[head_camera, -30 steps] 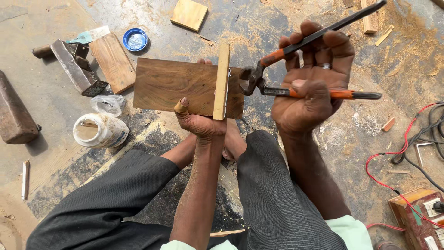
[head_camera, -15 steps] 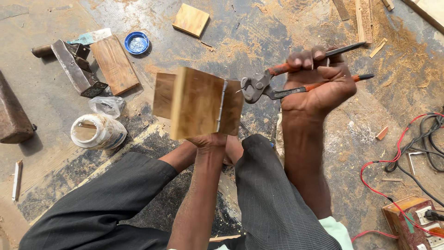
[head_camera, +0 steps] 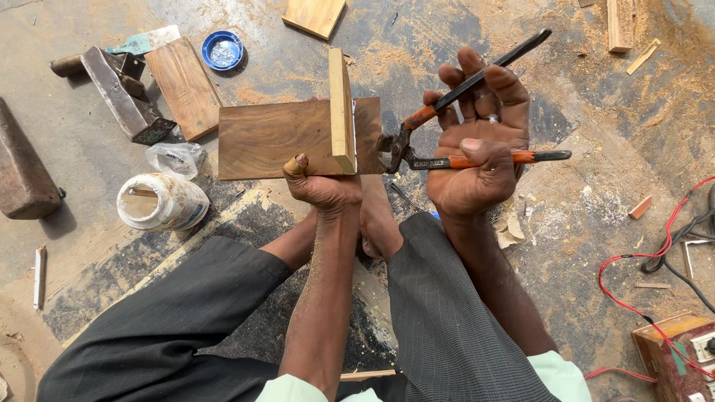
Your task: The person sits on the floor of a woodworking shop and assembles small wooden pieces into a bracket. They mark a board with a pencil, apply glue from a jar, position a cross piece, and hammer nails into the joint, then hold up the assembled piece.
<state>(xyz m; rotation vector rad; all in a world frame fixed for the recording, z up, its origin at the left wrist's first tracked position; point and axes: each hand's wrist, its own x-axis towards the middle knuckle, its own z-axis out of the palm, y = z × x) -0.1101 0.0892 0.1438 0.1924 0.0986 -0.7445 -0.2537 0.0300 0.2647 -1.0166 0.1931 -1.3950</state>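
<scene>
Brown wooden board (head_camera: 275,138) with pale upright strip (head_camera: 341,108)

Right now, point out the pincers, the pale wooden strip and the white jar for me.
pincers (head_camera: 395,149), head view, on the metal jaw head.
pale wooden strip (head_camera: 341,108), head view, on its long face.
white jar (head_camera: 167,201), head view, on its side wall.

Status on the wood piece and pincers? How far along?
Done: pale strip sits on the dark board. In hand: left hand steadies the board; right hand holds pincers with jaws at the board's right edge. Left: whatever the jaws grip; too small to tell.
</scene>
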